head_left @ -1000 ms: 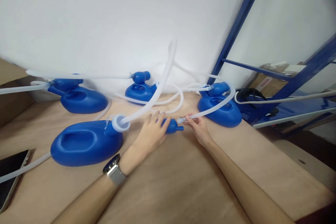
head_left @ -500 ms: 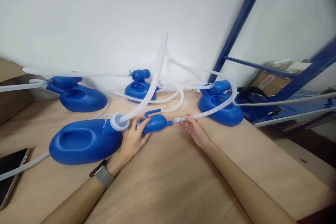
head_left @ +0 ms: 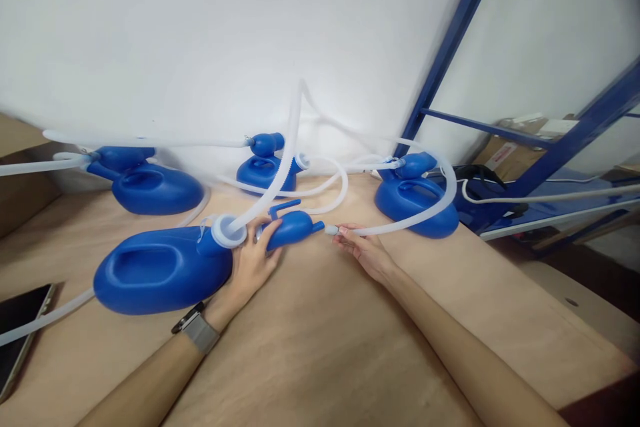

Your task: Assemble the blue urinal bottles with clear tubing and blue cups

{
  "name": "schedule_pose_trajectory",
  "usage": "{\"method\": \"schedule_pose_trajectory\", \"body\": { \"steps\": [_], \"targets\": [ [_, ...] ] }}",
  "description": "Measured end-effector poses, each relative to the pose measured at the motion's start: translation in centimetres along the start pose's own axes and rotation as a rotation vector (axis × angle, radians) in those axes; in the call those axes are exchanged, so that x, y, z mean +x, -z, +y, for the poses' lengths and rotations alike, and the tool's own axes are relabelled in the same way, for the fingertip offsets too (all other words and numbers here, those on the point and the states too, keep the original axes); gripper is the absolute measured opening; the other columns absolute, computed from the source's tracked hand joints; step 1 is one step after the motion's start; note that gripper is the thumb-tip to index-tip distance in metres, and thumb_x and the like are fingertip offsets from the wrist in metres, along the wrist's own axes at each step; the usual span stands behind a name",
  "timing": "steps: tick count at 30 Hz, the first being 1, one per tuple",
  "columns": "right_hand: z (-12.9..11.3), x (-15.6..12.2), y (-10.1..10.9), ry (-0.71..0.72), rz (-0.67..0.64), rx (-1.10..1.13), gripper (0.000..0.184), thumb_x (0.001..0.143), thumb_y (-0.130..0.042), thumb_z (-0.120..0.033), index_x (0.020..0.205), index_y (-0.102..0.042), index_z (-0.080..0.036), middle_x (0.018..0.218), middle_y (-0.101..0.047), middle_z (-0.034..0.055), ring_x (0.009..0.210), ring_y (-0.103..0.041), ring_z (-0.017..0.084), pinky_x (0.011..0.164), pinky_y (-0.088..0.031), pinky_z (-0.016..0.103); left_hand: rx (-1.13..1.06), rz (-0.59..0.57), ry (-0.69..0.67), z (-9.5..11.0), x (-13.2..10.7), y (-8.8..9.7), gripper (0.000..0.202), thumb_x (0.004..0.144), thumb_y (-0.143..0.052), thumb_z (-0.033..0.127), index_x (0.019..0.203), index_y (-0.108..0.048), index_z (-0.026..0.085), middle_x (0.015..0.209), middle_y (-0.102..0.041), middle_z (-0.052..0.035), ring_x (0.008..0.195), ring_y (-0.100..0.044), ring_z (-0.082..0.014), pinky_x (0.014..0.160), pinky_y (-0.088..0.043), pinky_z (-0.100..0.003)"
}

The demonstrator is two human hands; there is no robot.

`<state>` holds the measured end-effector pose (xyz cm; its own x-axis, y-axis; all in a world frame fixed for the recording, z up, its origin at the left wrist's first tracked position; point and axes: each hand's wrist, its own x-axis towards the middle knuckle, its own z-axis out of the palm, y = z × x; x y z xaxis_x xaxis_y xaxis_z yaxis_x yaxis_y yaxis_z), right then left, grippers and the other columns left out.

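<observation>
My left hand (head_left: pixel 255 257) is wrapped round a blue bulb-shaped plastic piece (head_left: pixel 293 228) with a thin nozzle pointing right and a narrow arm on its back. My right hand (head_left: pixel 365 250) pinches a whitish flexible tube (head_left: pixel 400 223) just behind its pale end fitting (head_left: pixel 331 230). That fitting sits right at the nozzle tip; whether they touch I cannot tell. Beside my left wrist lies a blue handled bottle (head_left: pixel 160 273) on its side, its white-rimmed neck (head_left: pixel 229 232) toward my hand. A ribbed tube (head_left: pixel 280 177) rises from that neck and arches against the wall.
Three more blue handled bottles, left (head_left: pixel 160 190), middle (head_left: pixel 267 173) and right (head_left: pixel 417 207), lie along the wall with tubes around them. A phone (head_left: pixel 25 333) lies at the left edge of the brown-covered table (head_left: pixel 325 360). A blue metal frame (head_left: pixel 450 53) stands at right.
My right hand has moved left, bringing the tube's end fitting up to the nozzle tip. The bulb piece has shifted slightly left, and the arched tube has swayed left and dropped a little.
</observation>
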<state>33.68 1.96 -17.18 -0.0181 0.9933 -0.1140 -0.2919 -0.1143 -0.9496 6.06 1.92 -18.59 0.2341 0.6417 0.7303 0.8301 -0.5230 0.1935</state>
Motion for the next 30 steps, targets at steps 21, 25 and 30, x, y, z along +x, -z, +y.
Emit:
{"method": "schedule_pose_trajectory", "body": {
  "steps": [21,25,30],
  "targets": [
    [-1.4,-0.8,0.8,0.277,-0.089,-0.434,0.021,0.073,-0.085,-0.042,0.090,-0.084,-0.030,0.102,-0.082,0.0038,0.100,-0.075,0.027,0.092,-0.059,0.041,0.034,0.129,-0.458,-2.2,-0.4,0.7,0.063,0.095,-0.057,0.002,0.148,-0.050,0.034,0.133,-0.062,-0.0101,0.137,-0.053,-0.0319,0.100,-0.058,-0.048],
    [-1.3,-0.8,1.0,0.272,-0.098,-0.452,0.020,0.074,-0.084,-0.043,0.090,-0.084,-0.029,0.101,-0.082,0.0040,0.100,-0.075,0.027,0.092,-0.059,0.042,-0.007,0.108,-0.438,-2.0,-0.1,0.8,0.061,0.094,-0.063,0.009,0.149,-0.048,0.030,0.131,-0.061,-0.0131,0.135,-0.055,-0.0340,0.101,-0.058,-0.051],
    [-1.7,-1.2,0.8,0.294,-0.098,-0.476,0.020,0.076,-0.082,-0.043,0.090,-0.084,-0.029,0.102,-0.082,0.0042,0.099,-0.075,0.027,0.090,-0.059,0.041,-0.068,0.031,-0.381,-1.6,0.3,0.9,0.059,0.093,-0.069,0.023,0.148,-0.047,0.024,0.125,-0.061,-0.0169,0.124,-0.062,-0.0340,0.096,-0.061,-0.048]
  ]
}}
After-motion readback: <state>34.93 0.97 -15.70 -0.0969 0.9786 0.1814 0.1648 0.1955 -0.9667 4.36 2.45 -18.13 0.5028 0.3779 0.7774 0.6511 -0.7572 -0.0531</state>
